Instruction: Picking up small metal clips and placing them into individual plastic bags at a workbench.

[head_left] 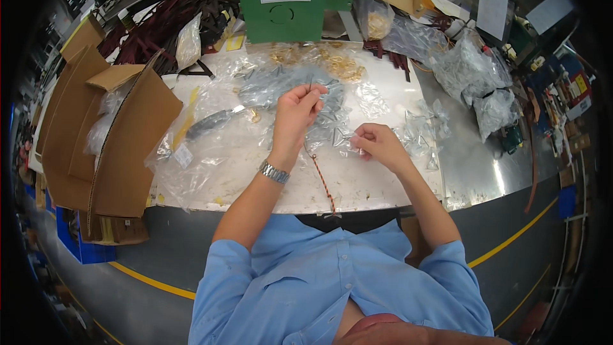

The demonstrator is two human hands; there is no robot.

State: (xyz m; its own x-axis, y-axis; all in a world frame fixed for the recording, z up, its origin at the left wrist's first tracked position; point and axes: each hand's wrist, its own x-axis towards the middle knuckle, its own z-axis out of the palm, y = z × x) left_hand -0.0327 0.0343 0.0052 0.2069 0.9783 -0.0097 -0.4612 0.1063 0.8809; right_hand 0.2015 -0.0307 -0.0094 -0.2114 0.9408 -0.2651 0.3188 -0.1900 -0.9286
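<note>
My left hand (299, 110) is raised over the middle of the table, thumb and fingers pinched on a thin dark piece (311, 81) whose tip sticks up above them. Below that hand, an orange-brown braided cord (322, 179) runs down to the table's front edge; whether it reaches into the hand I cannot tell. To the right, low over the tabletop, my right hand (378, 145) has its thumb and fingertips together, and what is between them is hidden. Silvery triangular metal rings (335, 135) lie in a scattered pile between and behind the hands.
Gold-coloured metal rings (345, 67) lie farther back, before a green machine (284, 6). Open cardboard boxes (131, 147) stand at the left, near clear plastic bags (185, 176). Bagged parts (472, 67) sit at the right, and dark straps (159, 25) are heaped back left.
</note>
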